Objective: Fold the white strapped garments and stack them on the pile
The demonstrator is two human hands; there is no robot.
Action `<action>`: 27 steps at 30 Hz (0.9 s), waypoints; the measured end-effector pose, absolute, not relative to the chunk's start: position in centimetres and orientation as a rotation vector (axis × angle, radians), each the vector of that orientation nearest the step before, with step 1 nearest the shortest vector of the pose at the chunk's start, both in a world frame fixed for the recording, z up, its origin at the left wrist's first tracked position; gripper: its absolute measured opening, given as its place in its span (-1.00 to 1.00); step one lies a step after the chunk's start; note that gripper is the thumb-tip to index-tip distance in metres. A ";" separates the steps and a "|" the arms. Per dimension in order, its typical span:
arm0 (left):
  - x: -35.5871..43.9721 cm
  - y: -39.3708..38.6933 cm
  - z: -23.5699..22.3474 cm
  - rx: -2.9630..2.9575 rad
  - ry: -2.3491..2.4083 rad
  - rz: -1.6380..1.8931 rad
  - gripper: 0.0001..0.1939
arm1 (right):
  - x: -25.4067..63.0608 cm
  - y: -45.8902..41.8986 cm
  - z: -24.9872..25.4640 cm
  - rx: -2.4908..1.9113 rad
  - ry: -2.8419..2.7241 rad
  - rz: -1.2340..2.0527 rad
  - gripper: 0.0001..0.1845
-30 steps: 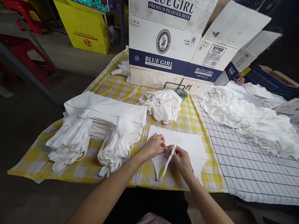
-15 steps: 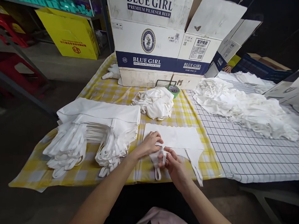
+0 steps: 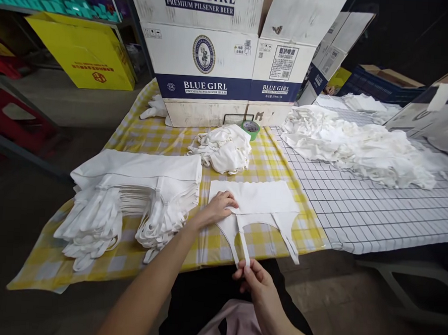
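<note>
A white cloth garment [image 3: 260, 197] with thin straps lies flat on the yellow checked tablecloth [image 3: 172, 136] in front of me. My left hand [image 3: 221, 206] rests on its left part, fingers spread flat, pressing it down. My right hand [image 3: 253, 279] is at the table's near edge and pinches the end of the left strap [image 3: 243, 244], which is pulled straight toward me. The right strap [image 3: 290, 240] lies loose on the cloth.
A neat stack of the same white garments [image 3: 139, 187] lies to the left. A small crumpled heap [image 3: 221, 149] and green tape roll [image 3: 250, 128] sit behind. Blue Girl beer cartons [image 3: 211, 60] stand at the back. A long white pile [image 3: 354, 145] covers the grid-patterned cloth on the right.
My right hand has drawn the strap out straight toward me, from beside the left hand to the table's near edge. My left hand has flattened onto the garment. The view has shifted.
</note>
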State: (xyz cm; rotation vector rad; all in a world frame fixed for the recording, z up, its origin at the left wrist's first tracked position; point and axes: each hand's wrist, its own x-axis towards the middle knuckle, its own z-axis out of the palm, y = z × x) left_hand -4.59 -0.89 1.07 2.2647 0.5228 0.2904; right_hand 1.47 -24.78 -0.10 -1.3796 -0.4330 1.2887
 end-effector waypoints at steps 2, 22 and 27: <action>-4.6 -0.8 1.2 2.252 0.519 0.242 -0.54 | 1.2 -25.4 -0.2 -1.396 -0.504 1.230 -0.74; 0.5 -2.2 0.4 2.681 0.821 0.310 -0.48 | 18.4 -12.5 0.0 -2.231 -1.587 0.003 -0.51; -1.0 -2.8 -0.9 2.901 0.925 0.282 -0.45 | 21.4 -11.3 -2.0 -2.314 -1.826 0.060 -0.47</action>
